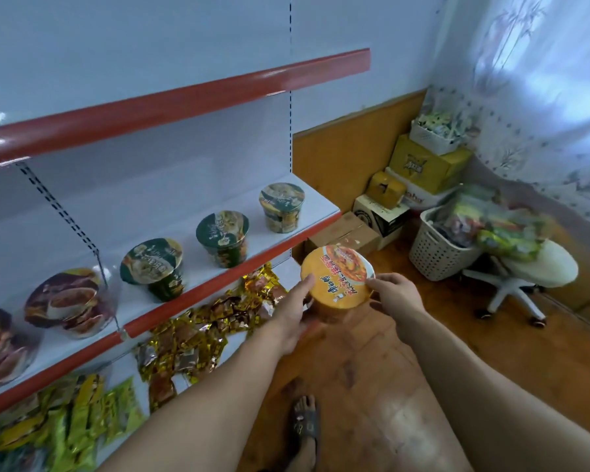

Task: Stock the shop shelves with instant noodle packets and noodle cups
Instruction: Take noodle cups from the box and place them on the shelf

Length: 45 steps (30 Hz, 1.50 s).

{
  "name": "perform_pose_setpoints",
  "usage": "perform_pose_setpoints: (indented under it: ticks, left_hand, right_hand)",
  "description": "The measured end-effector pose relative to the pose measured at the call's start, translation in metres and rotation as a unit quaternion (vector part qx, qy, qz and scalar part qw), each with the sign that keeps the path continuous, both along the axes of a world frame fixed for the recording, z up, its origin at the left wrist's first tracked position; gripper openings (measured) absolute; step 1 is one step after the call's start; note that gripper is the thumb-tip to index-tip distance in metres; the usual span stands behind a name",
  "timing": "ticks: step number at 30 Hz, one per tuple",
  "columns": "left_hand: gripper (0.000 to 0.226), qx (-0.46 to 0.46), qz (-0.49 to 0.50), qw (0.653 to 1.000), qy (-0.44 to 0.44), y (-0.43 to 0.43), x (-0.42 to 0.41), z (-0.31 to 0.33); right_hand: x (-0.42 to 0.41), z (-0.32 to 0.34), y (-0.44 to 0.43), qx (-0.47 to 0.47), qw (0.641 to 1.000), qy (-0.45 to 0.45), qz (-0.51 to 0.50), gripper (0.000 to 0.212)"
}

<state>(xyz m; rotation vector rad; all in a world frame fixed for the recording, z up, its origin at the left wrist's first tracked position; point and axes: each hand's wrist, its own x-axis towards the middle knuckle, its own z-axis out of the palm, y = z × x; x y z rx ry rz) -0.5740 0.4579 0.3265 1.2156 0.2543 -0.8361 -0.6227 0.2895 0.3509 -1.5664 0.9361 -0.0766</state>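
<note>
Noodle cup (336, 279), the orange one, is held in the air just off the right end of the middle shelf (317, 199), lid up and tipped a little towards the camera. Both hands have a grip on it: the left hand (295, 311) wraps the near side with the thumb on the lid's edge, and the right hand (394, 296) pinches the rim on the other side.

The shelf already carries a row of three green cups (222, 238), spaced apart, with dark bowls (70, 301) further left. The bare stretch to the right of the last green cup looks like the natural spot. To do this well, level the cup first, lift it over the red front lip rather than dragging across it, and set it down flat, in line with the row and apart from its neighbour. Slide the lower fingers out only once the base rests on the shelf. Mind the packets (198, 328) heaped on the lower shelf (293, 270) just under the hands; a low swing could knock them.
</note>
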Motion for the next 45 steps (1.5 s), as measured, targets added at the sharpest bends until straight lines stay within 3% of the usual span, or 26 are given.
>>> perform_pose_setpoints:
  ticks: [8,17,23,30,36,45]
  left_hand:
    - [0.039,-0.042,-0.003,0.999,-0.032,-0.109,0.137,-0.009]
    - [0.045,0.026,0.125,0.991,-0.027,-0.185,0.25,-0.038]
    - [0.037,0.056,0.251,0.966,0.033,-0.216,0.294,-0.056]
    - [0.033,0.077,0.339,0.936,0.054,-0.216,0.32,-0.067]
    - [0.028,0.095,0.392,0.913,0.055,-0.199,0.329,-0.07]
    - [0.031,0.101,0.376,0.92,0.055,-0.214,0.336,-0.07]
  right_hand:
    - [0.143,0.004,-0.102,-0.039,0.999,0.007,-0.008,0.014]
    - [0.291,-0.024,-0.17,0.01,0.998,0.007,0.055,0.011]
    - [0.366,-0.061,-0.195,0.018,0.988,0.03,0.151,0.015]
    - [0.408,-0.086,-0.195,0.002,0.966,0.067,0.251,0.015]
    - [0.428,-0.088,-0.172,0.009,0.95,0.052,0.308,0.03]
    - [0.443,-0.088,-0.183,-0.015,0.945,0.067,0.319,0.03]
